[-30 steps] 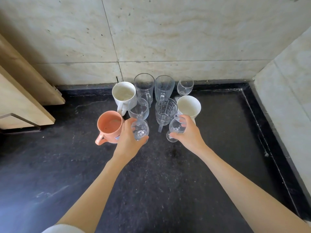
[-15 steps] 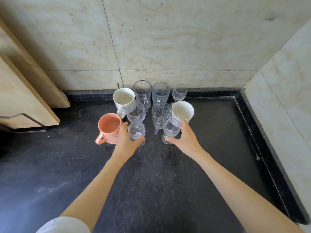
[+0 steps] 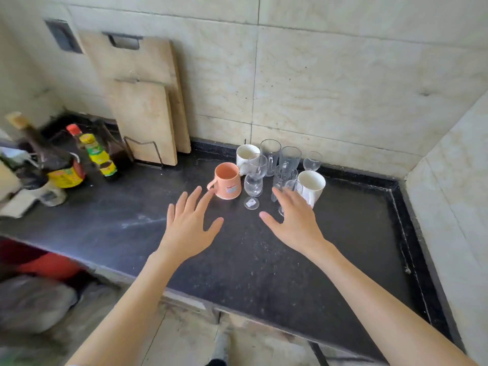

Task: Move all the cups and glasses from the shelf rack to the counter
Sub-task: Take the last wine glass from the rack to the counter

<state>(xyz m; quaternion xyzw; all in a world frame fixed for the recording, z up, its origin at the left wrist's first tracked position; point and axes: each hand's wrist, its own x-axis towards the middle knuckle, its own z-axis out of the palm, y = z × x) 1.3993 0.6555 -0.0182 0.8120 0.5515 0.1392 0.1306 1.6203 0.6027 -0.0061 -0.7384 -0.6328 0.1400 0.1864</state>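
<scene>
on the black counter [image 3: 237, 260] the cups and glasses cluster by the back wall; the orange mug [image 3: 228, 180] looks sturdy, best gripped by its handle; the stemmed glass [image 3: 253, 184] seems fragile and slippery, safest by its bowl; left hand [image 3: 188, 228] and right hand [image 3: 295, 220] hover spread and empty.

Right hand [image 3: 297, 220] covers base of front stemmed glass [image 3: 290, 186]. Clear glasses behind overlap, outlines hard to separate. Bottles [image 3: 66, 165] and lower-left clutter motion-blurred, labels unreadable. Both forearms cut by bottom edge.
</scene>
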